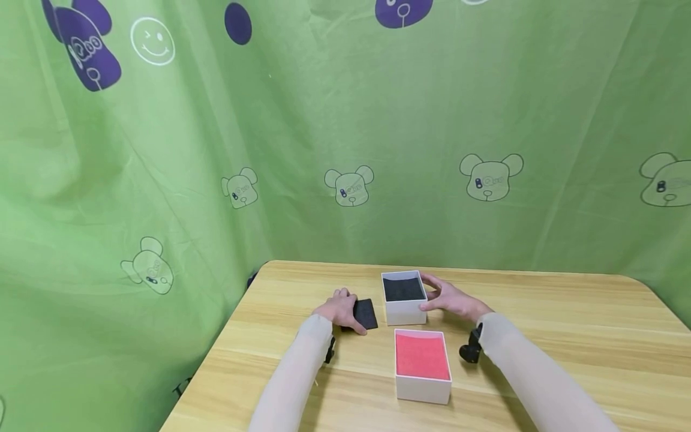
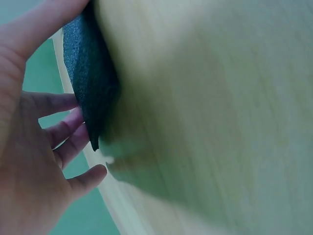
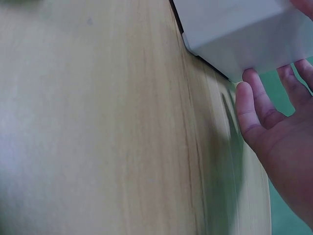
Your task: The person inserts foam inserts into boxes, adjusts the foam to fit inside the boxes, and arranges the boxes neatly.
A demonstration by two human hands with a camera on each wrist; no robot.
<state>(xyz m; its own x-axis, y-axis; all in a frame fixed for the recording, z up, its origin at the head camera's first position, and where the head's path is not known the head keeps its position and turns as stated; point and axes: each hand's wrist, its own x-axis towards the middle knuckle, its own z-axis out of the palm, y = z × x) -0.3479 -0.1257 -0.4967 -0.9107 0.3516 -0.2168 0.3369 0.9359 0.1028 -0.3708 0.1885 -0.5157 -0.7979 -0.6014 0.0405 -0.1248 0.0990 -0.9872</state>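
While both forearms reach over the wooden table [image 1: 540, 312], nearest the person sits a white box w/ red lining [image 1: 423, 365], untouched, between the arms. Further out, left hand [image 1: 339, 309] pinches a black foam pad [image 1: 365, 314], thumb on one side, fingers on the other, pad's far edge resting on the table. Right hand [image 1: 452, 300] cups the right side of the white box w/ black foam [image 1: 403, 297], fingers relaxed, thumb touching its wall. Green curtain [image 1: 345, 132] behind.
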